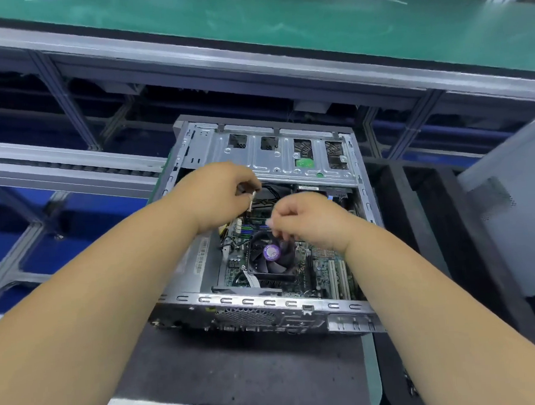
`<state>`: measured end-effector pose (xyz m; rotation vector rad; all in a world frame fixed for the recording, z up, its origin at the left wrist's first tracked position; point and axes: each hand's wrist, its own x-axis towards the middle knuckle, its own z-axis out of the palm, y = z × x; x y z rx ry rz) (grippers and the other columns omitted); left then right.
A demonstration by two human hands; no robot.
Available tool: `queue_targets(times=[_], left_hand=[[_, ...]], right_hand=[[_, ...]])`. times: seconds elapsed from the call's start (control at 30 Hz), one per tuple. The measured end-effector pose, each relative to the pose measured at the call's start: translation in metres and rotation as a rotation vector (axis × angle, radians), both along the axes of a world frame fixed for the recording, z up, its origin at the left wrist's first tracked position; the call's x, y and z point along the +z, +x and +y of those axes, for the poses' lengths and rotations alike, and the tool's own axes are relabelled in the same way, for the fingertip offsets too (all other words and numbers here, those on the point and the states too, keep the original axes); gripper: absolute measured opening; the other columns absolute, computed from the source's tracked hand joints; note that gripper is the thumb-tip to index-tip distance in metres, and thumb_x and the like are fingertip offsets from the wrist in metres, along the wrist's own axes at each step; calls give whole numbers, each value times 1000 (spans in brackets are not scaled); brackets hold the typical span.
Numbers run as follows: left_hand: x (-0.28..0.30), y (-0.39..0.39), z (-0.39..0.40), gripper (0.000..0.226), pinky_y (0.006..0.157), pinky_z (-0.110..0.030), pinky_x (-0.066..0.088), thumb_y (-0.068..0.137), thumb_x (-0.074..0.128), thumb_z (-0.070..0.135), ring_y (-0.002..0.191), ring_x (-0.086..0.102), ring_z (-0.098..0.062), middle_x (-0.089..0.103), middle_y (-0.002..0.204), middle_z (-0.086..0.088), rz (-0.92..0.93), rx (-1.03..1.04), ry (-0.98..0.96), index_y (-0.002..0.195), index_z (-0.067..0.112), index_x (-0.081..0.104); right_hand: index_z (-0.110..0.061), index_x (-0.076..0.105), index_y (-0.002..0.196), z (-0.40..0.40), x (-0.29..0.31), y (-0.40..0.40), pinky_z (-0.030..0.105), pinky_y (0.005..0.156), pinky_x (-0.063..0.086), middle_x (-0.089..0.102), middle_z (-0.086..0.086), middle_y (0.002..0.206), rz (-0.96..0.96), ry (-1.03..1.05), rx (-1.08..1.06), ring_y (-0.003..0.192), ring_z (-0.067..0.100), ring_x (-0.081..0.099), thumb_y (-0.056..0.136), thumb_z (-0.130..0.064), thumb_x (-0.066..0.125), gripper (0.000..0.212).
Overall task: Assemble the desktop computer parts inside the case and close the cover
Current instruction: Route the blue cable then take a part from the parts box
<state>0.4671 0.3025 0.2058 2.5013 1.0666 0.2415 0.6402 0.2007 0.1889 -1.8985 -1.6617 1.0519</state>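
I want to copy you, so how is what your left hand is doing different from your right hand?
The left hand is farther into the computer case, near the metal drive cage; the right hand is nearer, just above the round fan. The left hand pinches a small connector; what the right hand's curled fingers hold, if anything, can't be made out. Both are bare and reach over the open case.
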Motion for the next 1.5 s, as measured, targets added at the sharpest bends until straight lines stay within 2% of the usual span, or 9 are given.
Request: queue_targets(times=[0.07, 0.17, 0.4, 0.63, 0.83, 0.97, 1.13, 1.33, 1.5], left_hand=[[12, -10, -16, 22, 84, -31, 52, 87, 63, 24, 90, 63, -6, 69, 98, 14, -124, 55, -6, 106, 32, 70], [21, -30, -48, 9, 78, -33, 53, 87, 66, 28, 80, 62, -5, 68, 84, 13, -299, 160, 37, 93, 31, 72], [15, -101, -124, 7, 70, -42, 53, 89, 66, 29, 72, 63, -16, 68, 75, 8, -545, 460, 96, 84, 28, 70], [24, -187, -185, 7, 66, -31, 52, 88, 63, 32, 73, 61, -4, 66, 78, 18, -526, 621, 214, 84, 33, 69], [27, -260, -220, 9, 65, -31, 50, 89, 66, 25, 71, 60, -9, 65, 74, 13, -574, 721, 283, 84, 30, 70], [31, -320, -246, 9, 64, -30, 47, 87, 66, 24, 67, 57, -9, 62, 70, 13, -561, 752, 314, 82, 30, 70], [42, -416, -283, 7, 65, -33, 50, 87, 65, 28, 70, 60, -9, 65, 72, 12, -503, 822, 344, 82, 29, 70], [44, -537, -319, 7, 65, -31, 50, 86, 62, 33, 72, 60, -3, 65, 75, 16, -479, 955, 374, 83, 35, 68], [38, -628, -338, 15, 72, -22, 43, 86, 64, 23, 83, 55, -2, 61, 90, 15, -338, 1090, 470, 100, 28, 69]], right_hand=[[-19, 64, 68, -3, 12, -4, 20, 50, 43, 61, -9, 59, 56, 130, -96, 51, 4, 50, 94, -40, 62, 33], [-10, 58, 65, -9, 27, -19, 26, 57, 37, 53, -1, 59, 202, 277, -172, 57, 13, 47, 95, -38, 60, 41], [-18, 58, 61, -29, 46, -85, 24, 52, 34, 48, -8, 56, 346, 360, -8, 50, 8, 40, 94, -37, 59, 38], [-23, 69, 79, -49, 57, -173, 21, 66, 41, 56, -17, 60, 497, 308, 168, 56, -4, 49, 93, -25, 62, 16], [-15, 71, 89, -69, 65, -253, 8, 54, 39, 56, -18, 58, 497, 264, 303, 54, -4, 48, 95, -22, 59, 15], [-8, 70, 90, -85, 74, -319, 13, 49, 38, 53, -14, 57, 517, 265, 324, 49, 5, 42, 96, -19, 59, 16], [-12, 68, 81, -118, 79, -421, 10, 52, 38, 55, -15, 53, 597, 248, 372, 48, -3, 46, 95, -9, 59, 16], [-5, 69, 88, -149, 74, -546, 18, 56, 39, 56, -12, 59, 595, 204, 463, 54, 2, 46, 93, -13, 61, 13], [-19, 72, 80, -164, 68, -631, 24, 63, 42, 58, -9, 66, 541, 188, 510, 61, 6, 50, 93, -19, 61, 17]])
